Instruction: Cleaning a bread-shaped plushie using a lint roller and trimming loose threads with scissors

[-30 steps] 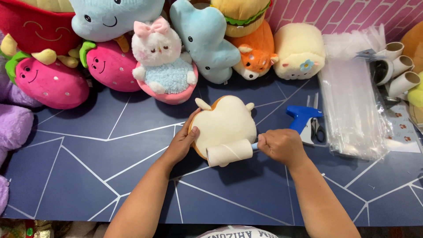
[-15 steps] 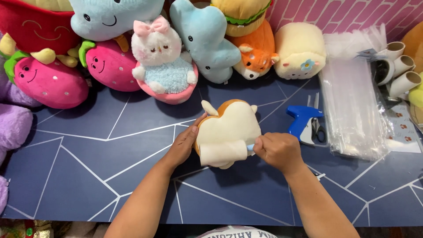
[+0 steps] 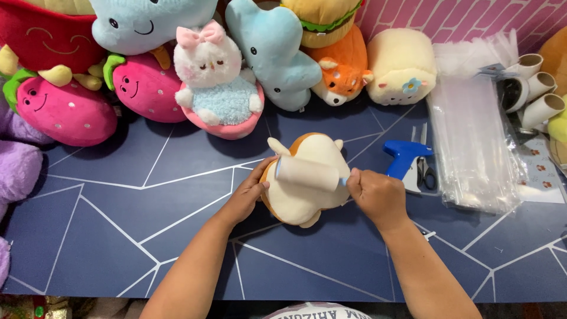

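Cream and orange plush fabric is under my hands: a soft toy (image 3: 307,198) lies on the dark blue table (image 3: 118,236), a little right of the centre of the frame. My left hand (image 3: 248,198) is half open and cups the left side of the toy, with the thumb touching its edge. My right hand (image 3: 378,195) is closed around a light blue handle, and on this handle sits a white lint roller (image 3: 307,173), which lies across the upper part of the toy and touches it.

Just beside my right hand, to the right, a blue tagging gun (image 3: 404,159) lies on the table, and small scissors (image 3: 425,168) are touching it. Further right is a pile of clear plastic bags (image 3: 472,142), and at the right edge of the frame I see some cardboard tubes (image 3: 540,88).

Along the upper edge of the frame stands a row of other soft toys: a pink strawberry (image 3: 62,112) at the upper left, a white bunny in a pink shell (image 3: 215,88), a light blue toy (image 3: 274,53), an orange fox (image 3: 339,77) and a pale yellow roll (image 3: 401,65). All are well apart from my hands.
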